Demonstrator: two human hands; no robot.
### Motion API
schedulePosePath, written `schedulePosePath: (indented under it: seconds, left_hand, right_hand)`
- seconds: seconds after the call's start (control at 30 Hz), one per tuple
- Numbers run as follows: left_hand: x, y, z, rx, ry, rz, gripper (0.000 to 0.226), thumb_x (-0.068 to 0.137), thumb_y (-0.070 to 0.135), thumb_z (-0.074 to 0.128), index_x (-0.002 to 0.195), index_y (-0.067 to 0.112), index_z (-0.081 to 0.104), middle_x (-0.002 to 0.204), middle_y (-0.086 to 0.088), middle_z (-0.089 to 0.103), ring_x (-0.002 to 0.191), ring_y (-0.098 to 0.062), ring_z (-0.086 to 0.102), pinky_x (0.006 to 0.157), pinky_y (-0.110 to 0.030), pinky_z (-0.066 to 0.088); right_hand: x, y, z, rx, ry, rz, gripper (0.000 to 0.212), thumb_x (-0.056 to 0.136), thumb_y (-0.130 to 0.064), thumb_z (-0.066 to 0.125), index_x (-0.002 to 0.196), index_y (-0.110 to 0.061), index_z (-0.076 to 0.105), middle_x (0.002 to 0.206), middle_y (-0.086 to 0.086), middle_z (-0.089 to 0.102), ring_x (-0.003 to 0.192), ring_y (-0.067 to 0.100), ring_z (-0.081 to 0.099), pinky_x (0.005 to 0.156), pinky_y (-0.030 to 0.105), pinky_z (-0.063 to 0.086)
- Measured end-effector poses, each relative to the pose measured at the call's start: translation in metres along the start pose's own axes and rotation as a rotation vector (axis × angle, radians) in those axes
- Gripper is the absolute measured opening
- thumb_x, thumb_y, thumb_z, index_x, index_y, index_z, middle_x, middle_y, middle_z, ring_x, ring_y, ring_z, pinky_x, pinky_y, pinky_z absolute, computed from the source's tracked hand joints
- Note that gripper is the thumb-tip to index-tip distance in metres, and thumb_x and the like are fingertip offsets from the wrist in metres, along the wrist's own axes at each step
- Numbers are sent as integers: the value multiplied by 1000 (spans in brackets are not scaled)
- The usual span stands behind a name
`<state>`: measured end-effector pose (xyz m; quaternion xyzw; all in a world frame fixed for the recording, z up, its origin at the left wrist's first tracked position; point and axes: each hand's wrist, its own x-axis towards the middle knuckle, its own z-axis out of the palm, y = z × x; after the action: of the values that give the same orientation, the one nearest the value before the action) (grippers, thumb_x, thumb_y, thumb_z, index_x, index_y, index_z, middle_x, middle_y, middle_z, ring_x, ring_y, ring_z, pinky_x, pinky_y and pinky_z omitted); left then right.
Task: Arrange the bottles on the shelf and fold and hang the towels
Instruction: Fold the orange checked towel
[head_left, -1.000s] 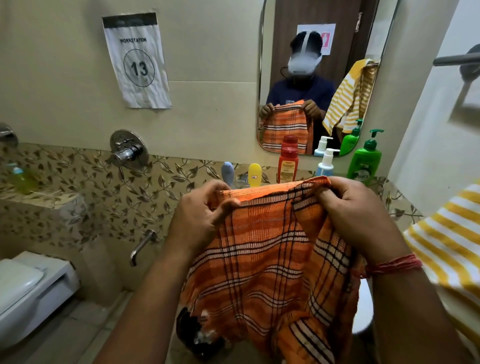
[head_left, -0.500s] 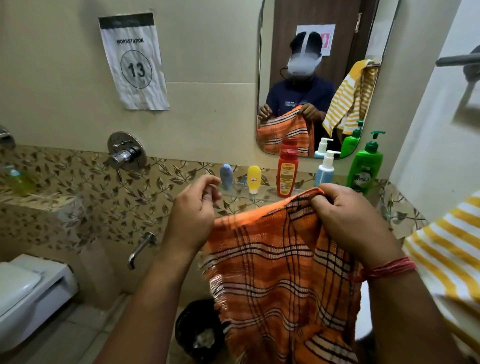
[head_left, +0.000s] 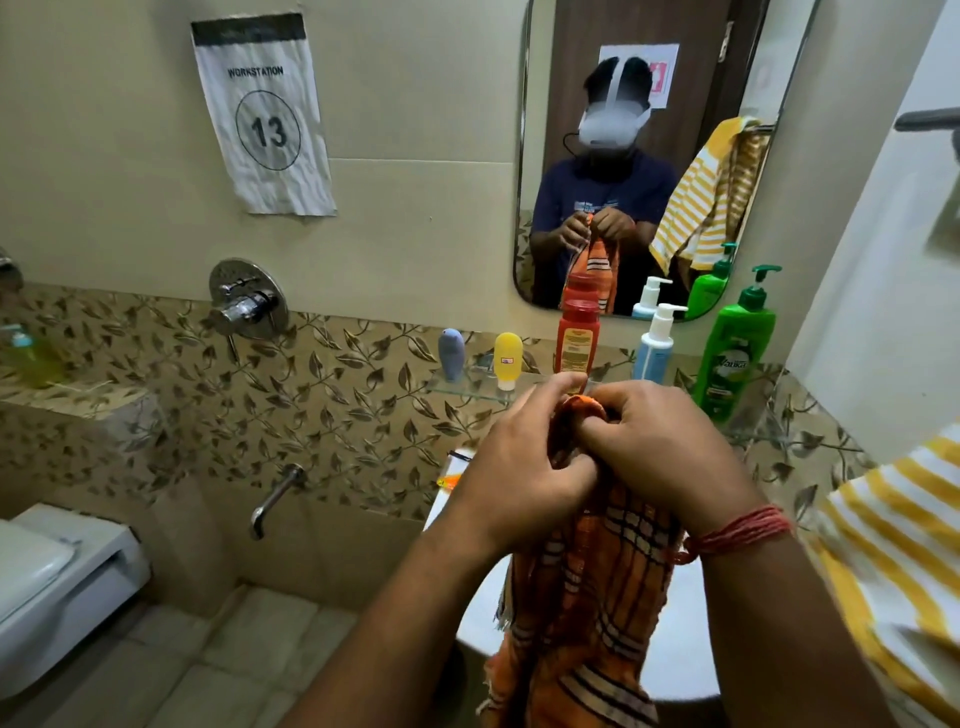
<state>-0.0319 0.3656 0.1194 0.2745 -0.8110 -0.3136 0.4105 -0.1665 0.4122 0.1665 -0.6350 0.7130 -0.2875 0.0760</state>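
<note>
- The left hand (head_left: 524, 467) and the right hand (head_left: 670, 452) are meeting in front of the chest, thumbs and fingers of both pinching the top edge of the orange checked towel (head_left: 587, 597).
- The two hands are touching each other, with the towel's top corners bunching up between them.
- The towel is hanging straight down from that grip as a narrow doubled length, its fringed lower end dangling over the white basin (head_left: 680, 639).
- A red thread band (head_left: 743, 530) is circling the right wrist.
- Beyond the hands, a glass shelf (head_left: 467, 387) is carrying a row of bottles, all standing upright: a small grey-blue bottle (head_left: 451, 353), a small yellow bottle (head_left: 507, 359), a tall red bottle (head_left: 577, 338), a pale blue pump bottle (head_left: 655, 348) and a large green pump bottle (head_left: 735, 348).
- The bottles are standing apart from one another, not touching.
- A yellow-and-white striped towel (head_left: 898, 551) is hanging at the right edge of the view.
- The mirror (head_left: 649, 156) is reflecting the person gripping the orange towel with both hands.
</note>
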Motion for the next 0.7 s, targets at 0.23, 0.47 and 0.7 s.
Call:
schedulePosePath:
  seconds: [0.23, 0.47, 0.7]
  left_hand:
    - [8, -18, -4, -130, 29, -148, 40, 96, 5, 52, 125, 32, 56, 104, 6, 69, 94, -5, 68, 80, -29, 61]
    - [16, -72, -6, 311, 140, -284, 29, 80, -1, 48, 89, 20, 65, 90, 3, 63, 89, -21, 62, 76, -35, 54]
    - [15, -92, -32, 368, 374, -398, 26, 100, 7, 44, 105, 28, 59, 100, 3, 66, 90, -18, 63, 75, -43, 58]
  right_hand:
    - [11, 9, 5, -32, -70, 54, 26, 94, -42, 53, 82, -27, 70, 68, -8, 70, 63, 3, 66, 55, 22, 50]
    - [13, 11, -4, -8, -7, 41, 32, 96, -40, 51, 80, -22, 71, 69, -4, 70, 65, 8, 65, 57, 27, 53]
    - [21, 30, -14, -33, 75, 94, 27, 95, -39, 52, 78, -27, 69, 68, -10, 68, 66, 4, 62, 55, 27, 46]
